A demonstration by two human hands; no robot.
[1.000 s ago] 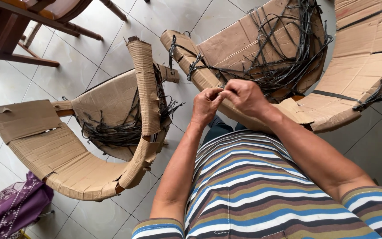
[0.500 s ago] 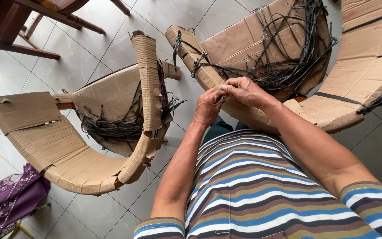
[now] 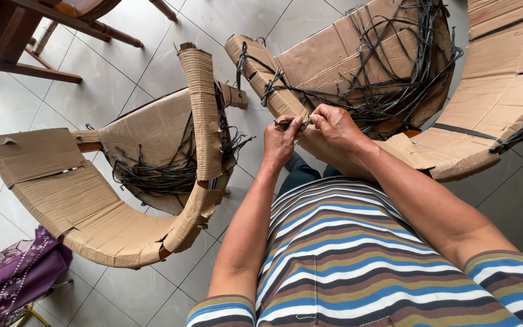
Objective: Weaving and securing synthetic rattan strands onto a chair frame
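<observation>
From the head view, the left hand [image 3: 281,140] and right hand [image 3: 334,126] meet over the near rim of a cardboard-wrapped chair frame [image 3: 334,60]; between them runs a dark strap [image 3: 293,123], its short visible length lying level from one hand's fingertips to the other's; the fingers of both hands are pinched together on it; more dark straps [image 3: 394,79] lie tangled inside that frame; a second wrapped frame [image 3: 92,200] stands to the left on the tiled floor [image 3: 152,54]; a purple cloth [image 3: 13,272] sits at the lower left corner.
</observation>
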